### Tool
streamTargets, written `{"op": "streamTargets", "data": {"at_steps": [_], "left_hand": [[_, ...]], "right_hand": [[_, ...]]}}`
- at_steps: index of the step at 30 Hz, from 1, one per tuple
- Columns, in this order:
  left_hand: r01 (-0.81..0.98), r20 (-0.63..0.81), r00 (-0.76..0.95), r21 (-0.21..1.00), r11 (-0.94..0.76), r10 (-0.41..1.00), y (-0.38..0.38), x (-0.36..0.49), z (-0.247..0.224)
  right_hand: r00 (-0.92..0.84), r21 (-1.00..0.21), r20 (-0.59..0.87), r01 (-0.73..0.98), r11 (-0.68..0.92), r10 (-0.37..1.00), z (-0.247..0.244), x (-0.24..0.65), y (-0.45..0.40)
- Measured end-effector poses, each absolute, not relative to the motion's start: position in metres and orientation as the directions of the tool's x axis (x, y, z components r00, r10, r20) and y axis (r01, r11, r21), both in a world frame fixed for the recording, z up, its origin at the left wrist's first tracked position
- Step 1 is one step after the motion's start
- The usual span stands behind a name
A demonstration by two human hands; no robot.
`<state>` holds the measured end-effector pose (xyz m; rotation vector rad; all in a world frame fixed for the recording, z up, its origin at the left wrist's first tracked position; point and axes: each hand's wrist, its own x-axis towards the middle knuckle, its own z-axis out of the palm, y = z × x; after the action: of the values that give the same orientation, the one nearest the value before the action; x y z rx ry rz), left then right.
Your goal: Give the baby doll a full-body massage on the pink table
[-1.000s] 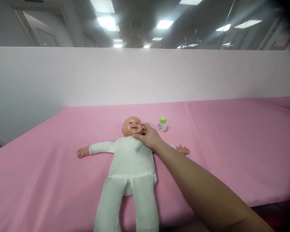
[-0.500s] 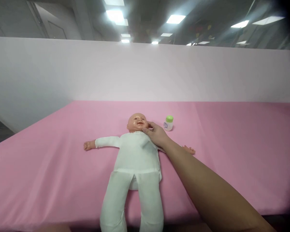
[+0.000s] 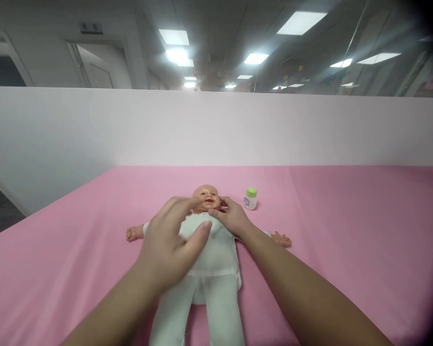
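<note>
A baby doll in a white long-sleeved top and trousers lies on its back, arms spread out. My right hand curves against the side of its head, with the fingers by the cheek and the thumb near the chin. Above the doll's chest hovers my left hand, open, fingers stretched forward and thumb apart, slightly blurred and holding nothing. It covers part of the doll's top and one sleeve. A small jar with a green lid stands upright just beyond my right hand.
The doll rests on a pink padded surface. A low white wall runs along the back and left side. Behind it are a door and lit ceiling panels.
My left hand has come into view from below and reaches over the doll's chest. My right hand stays at the doll's head. The view has tilted up slightly.
</note>
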<state>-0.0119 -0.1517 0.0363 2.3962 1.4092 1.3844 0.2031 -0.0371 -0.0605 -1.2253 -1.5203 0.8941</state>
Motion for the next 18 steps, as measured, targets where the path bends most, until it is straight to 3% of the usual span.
{"op": "streamTargets", "data": {"at_steps": [5, 10, 18], "left_hand": [[0.778, 0.356, 0.243, 0.484, -0.4, 0.903, -0.055, -0.017, 0.0], [0.669, 0.429, 0.152, 0.618, -0.412, 0.89, -0.026, -0.016, -0.039], [0.531, 0.425, 0.067, 0.751, -0.393, 0.903, -0.027, -0.013, -0.049]], "right_hand": [[0.002, -0.917, 0.238, 0.331, 0.224, 0.971, -0.059, 0.2, -0.037], [0.03, -0.892, 0.262, 0.389, 0.23, 0.965, -0.06, 0.197, -0.036], [0.037, -0.86, 0.311, 0.437, 0.264, 0.95, -0.055, 0.197, -0.04]]}}
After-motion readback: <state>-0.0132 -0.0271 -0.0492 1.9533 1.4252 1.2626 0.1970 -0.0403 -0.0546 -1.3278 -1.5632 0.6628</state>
